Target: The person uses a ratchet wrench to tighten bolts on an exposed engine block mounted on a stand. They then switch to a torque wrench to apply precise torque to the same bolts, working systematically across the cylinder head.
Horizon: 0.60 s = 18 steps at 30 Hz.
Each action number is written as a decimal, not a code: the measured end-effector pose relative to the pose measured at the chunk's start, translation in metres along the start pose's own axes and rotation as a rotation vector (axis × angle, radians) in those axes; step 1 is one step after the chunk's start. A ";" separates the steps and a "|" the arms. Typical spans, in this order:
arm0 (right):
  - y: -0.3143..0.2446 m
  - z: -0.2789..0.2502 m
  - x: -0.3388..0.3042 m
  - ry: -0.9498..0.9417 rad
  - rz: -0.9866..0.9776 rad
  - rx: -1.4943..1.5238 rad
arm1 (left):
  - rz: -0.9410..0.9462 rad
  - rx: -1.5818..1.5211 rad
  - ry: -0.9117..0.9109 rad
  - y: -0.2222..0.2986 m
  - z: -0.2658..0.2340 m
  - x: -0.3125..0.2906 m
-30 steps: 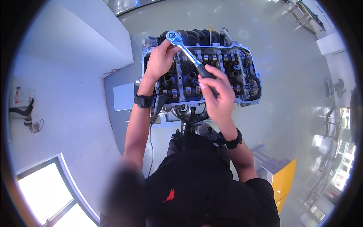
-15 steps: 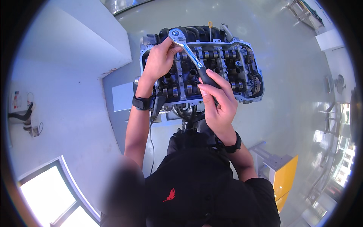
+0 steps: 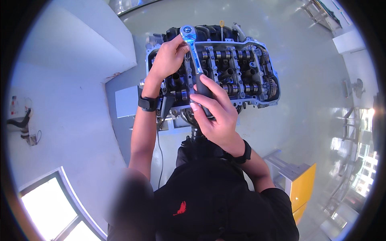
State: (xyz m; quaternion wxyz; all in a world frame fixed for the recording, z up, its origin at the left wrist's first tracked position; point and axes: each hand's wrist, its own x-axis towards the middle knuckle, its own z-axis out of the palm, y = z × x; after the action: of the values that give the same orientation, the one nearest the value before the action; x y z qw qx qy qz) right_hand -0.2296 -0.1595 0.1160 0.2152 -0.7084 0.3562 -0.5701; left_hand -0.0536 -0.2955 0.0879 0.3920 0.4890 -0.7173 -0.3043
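Note:
A chrome ratchet wrench [image 3: 194,52] with a black grip slants over an engine's cylinder head [image 3: 267,102], whose camshafts and valve gear lie bare. My right hand [image 3: 219,114] is closed loosely about the black grip, thumb on the left and fingers over the top. Just under the round ratchet head, my left hand [image 3: 169,59] pinches with thumb and forefinger, touching the tool. Whatever lies below the ratchet head is hidden behind these fingers.
A yellow-handled dipstick [image 3: 222,25] stands up at the engine's far side. Beside my left wrist is a black device [image 3: 167,105] with a cable running down. A yellow-fronted cabinet [image 3: 303,186] stands at lower right; a white wall [image 3: 68,108] rises at left.
My right hand has swung the wrench's grip leftward, so the tool now points more nearly straight toward me. The left hand has stayed at the ratchet head. The view has shifted slightly.

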 end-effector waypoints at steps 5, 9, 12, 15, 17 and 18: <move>0.024 -0.038 0.032 0.037 -0.100 -0.378 | 0.002 -0.069 0.123 -0.016 -0.001 -0.006; 0.076 -0.069 0.074 0.089 -0.009 -0.337 | -0.021 -0.012 0.112 0.014 0.004 -0.009; 0.100 -0.073 0.104 0.037 0.006 -0.370 | 0.025 0.015 0.100 0.011 0.005 -0.002; 0.121 -0.067 0.119 -0.016 0.090 -0.396 | 0.090 -0.094 0.089 0.004 0.009 0.001; 0.123 -0.066 0.123 -0.011 0.077 -0.415 | 0.108 -0.066 0.073 0.004 0.012 0.003; 0.118 -0.065 0.126 -0.003 0.017 -0.439 | 0.081 -0.069 0.092 0.007 0.013 0.002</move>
State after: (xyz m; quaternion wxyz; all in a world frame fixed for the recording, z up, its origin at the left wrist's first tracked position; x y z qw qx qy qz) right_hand -0.3112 -0.3243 0.1309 0.0612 -0.7361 0.4775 -0.4758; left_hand -0.0681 -0.2949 0.0876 0.4532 0.4595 -0.7067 -0.2898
